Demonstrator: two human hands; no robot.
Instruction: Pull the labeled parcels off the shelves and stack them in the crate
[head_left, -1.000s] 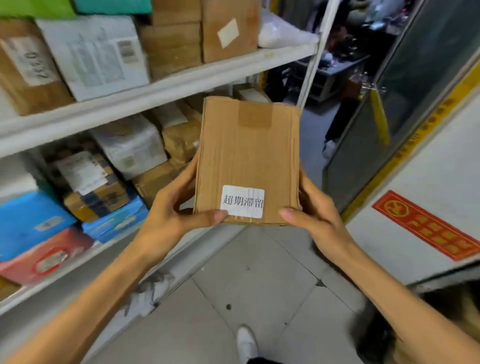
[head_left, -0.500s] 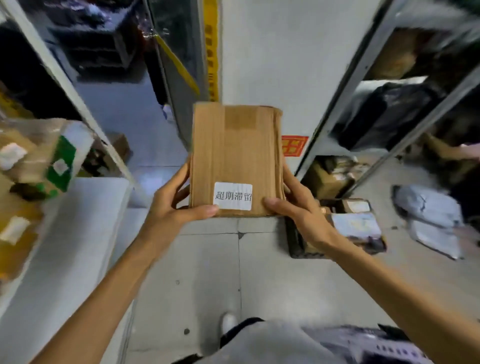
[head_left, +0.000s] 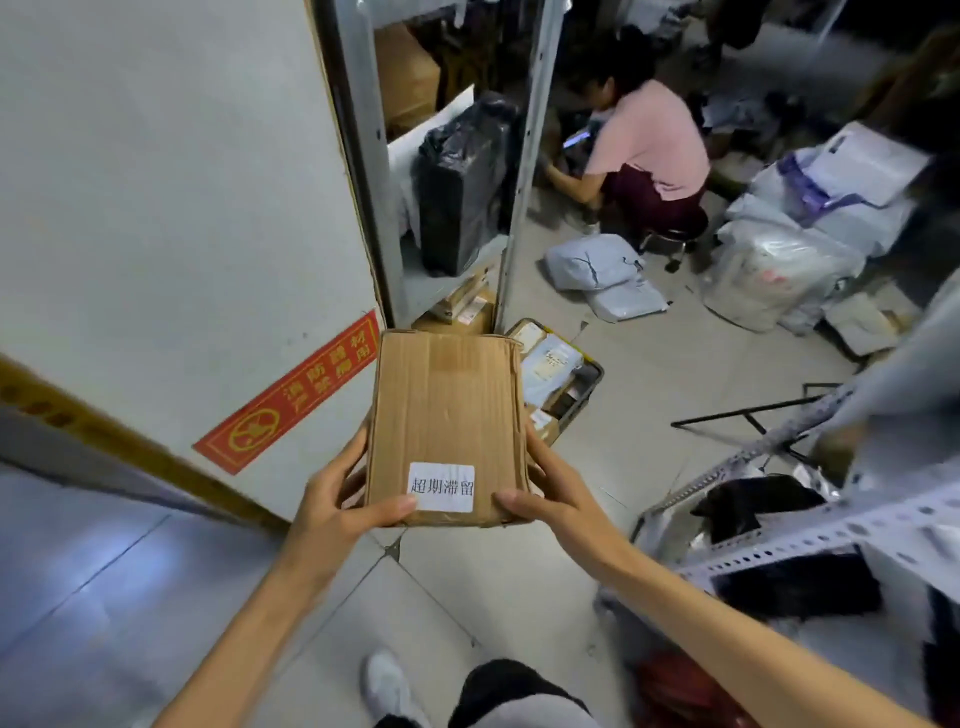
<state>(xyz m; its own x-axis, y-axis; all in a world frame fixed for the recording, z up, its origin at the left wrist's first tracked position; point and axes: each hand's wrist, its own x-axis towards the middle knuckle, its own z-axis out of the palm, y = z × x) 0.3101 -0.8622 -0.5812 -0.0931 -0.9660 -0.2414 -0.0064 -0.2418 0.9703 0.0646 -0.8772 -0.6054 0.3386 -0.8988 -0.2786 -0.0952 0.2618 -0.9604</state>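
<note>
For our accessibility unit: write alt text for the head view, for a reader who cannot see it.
Left hand and right hand hold a flat brown cardboard parcel with a white label; beyond it, a dark floor crate holds parcels beside grey metal shelving.

Both hands, left hand (head_left: 332, 506) and right hand (head_left: 553, 493), hold a labelled cardboard parcel (head_left: 447, 415) above the crate (head_left: 584, 395).

Count: 1 box (head_left: 447, 415) with 1 label (head_left: 441, 487), 2 hands: left hand (head_left: 337, 501), right hand (head_left: 553, 493). 1 crate (head_left: 584, 402), parcels inside too overlapped to count; 2 grey mailers (head_left: 589, 262) on the floor. Also 1 red sign (head_left: 291, 395), 1 black-wrapped parcel (head_left: 457, 192), 1 crouching person (head_left: 647, 145), 1 stool (head_left: 670, 240), 1 white shoe (head_left: 387, 686).
</note>
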